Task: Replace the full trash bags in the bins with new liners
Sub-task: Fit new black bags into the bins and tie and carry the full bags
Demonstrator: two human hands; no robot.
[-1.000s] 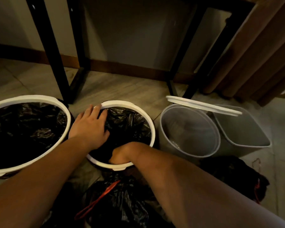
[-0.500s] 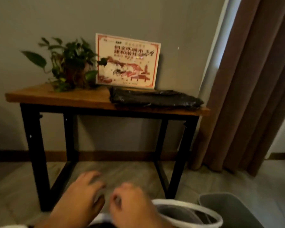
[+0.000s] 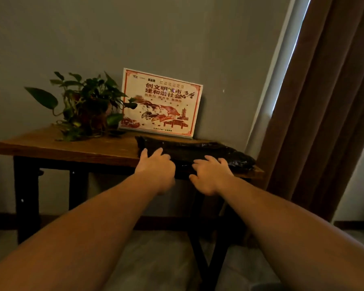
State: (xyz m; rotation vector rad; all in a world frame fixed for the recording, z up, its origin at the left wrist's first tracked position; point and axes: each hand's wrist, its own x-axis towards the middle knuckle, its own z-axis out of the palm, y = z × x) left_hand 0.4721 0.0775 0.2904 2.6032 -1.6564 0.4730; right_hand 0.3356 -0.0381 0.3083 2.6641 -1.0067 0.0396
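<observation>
Lying folded under both hands, the stack of black liners [image 3: 219,149] sits at the table [image 3: 61,148] edge. The left hand [image 3: 156,168] and right hand [image 3: 210,176] rest on it a little apart, fingers spread and not clamped on anything. The step probably goes best by pinching only the top layer and peeling slowly, keeping clear of the plant [image 3: 86,108] and sign [image 3: 160,103] beyond the fingertips.

Your left hand [image 3: 156,167] and right hand [image 3: 211,175] cover the near edge of the black liner stack [image 3: 200,148]; whether your fingers pinch it or merely rest on it cannot be told. The small print on the sign [image 3: 160,102] is illegible. The curtain [image 3: 328,106] runs off the right edge.
</observation>
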